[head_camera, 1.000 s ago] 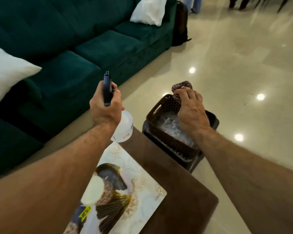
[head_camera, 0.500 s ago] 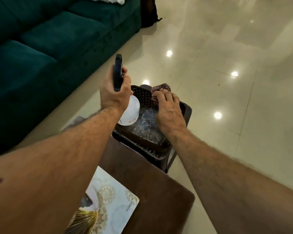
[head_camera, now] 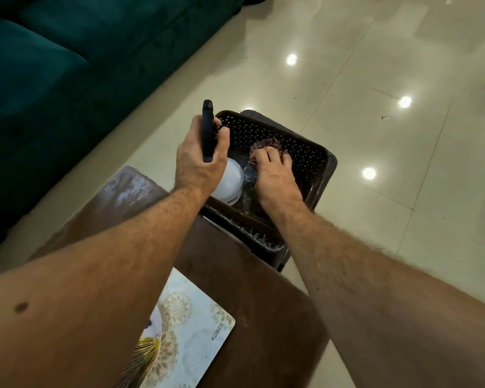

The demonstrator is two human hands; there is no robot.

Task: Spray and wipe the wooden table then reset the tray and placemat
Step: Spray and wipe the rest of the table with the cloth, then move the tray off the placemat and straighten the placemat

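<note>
My left hand [head_camera: 200,156] grips the black trigger head of a white spray bottle [head_camera: 228,182], whose body hangs inside a dark brown perforated basket [head_camera: 300,152]. My right hand [head_camera: 275,175] holds a crumpled reddish checked cloth [head_camera: 263,145] down in the same basket. The basket sits on a dark stool just past the far edge of the wooden table [head_camera: 249,281]. A pale patterned placemat [head_camera: 191,331] lies on the table near me, partly hidden under my left forearm.
A dark green sofa [head_camera: 53,79] runs along the left. Glossy cream floor tiles [head_camera: 389,65] spread to the right and beyond the basket. Whitish smears mark the table's far left corner [head_camera: 129,189].
Both hands dropped into the basket: the bottle moved right from over the table's edge, and the cloth went from the basket's far rim down inside. The view tilted downward.
</note>
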